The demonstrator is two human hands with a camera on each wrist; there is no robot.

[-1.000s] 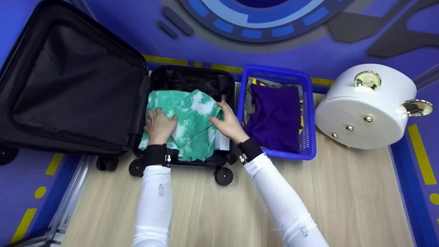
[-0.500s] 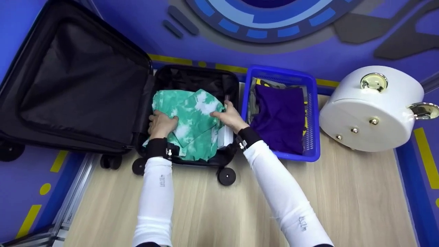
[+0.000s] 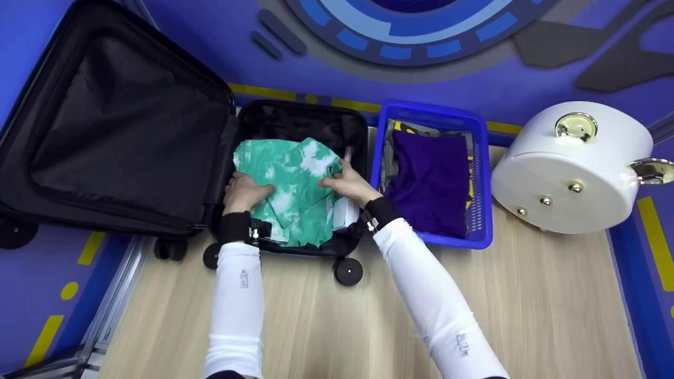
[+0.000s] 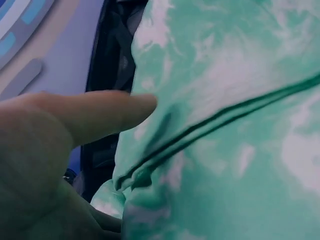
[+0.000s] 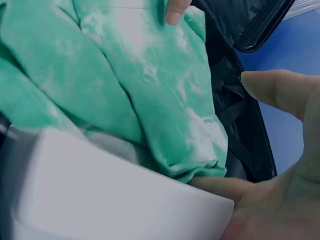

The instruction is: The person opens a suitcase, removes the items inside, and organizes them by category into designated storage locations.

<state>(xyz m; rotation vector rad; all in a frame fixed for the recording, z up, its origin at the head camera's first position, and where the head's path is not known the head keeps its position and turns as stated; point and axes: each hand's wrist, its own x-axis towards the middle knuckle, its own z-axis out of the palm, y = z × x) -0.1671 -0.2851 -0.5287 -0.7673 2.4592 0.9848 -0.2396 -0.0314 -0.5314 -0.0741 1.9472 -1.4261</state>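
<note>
A folded green-and-white tie-dye garment (image 3: 295, 195) lies in the base of an open black suitcase (image 3: 305, 113). My left hand (image 3: 245, 192) is at the garment's left edge; in the left wrist view its thumb stretches over the cloth while the other fingers reach down the side, mostly hidden. At the right edge, my right hand (image 3: 352, 181) has its fingers tucked against the garment, partly out of sight, with the thumb held apart above the cloth. Between that hand and the suitcase wall sits a white box (image 5: 115, 190), beside the garment.
The suitcase lid (image 3: 126, 126) stands open on the left. To the right are a blue basket (image 3: 480, 210) holding a folded purple garment (image 3: 429, 179) and other clothes, then a white round cabinet (image 3: 568, 179) with gold knobs. A blue wall rises behind.
The left hand has slipped from the top of the garment down to its left edge. The right hand stays at the right edge, its fingers now reaching in at the cloth. The head view has shifted slightly.
</note>
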